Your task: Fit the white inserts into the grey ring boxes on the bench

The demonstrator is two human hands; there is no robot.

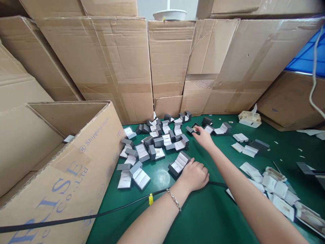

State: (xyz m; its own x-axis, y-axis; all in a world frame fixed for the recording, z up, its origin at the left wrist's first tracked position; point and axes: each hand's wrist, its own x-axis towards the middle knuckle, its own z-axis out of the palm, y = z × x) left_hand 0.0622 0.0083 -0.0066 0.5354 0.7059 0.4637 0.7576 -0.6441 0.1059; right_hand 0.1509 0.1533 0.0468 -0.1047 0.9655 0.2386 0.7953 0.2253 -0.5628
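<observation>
Two hands at work among small open boxes

From where I stand, the person's two hands are well apart over the green worktop. The left hand lies curled on the surface, its finger side up against a grey hinged box that stands open with a pale lining; I can't tell whether the fingers grip it. A chain bracelet circles that wrist, and a black cable with a yellow tag passes beneath the arm.

The right hand reaches farther, towards the worktop's far edge, with its fingertips at a dark opened box. How firmly they hold it, I can't make out.

Left of both hands, a crowd of similar boxes spreads towards the far left corner, beside a large carton with blue print. Towards the right edge lies a heap of white pieces, and near the far right corner sits a tissue pack. Stacked cartons line the far edge.
</observation>
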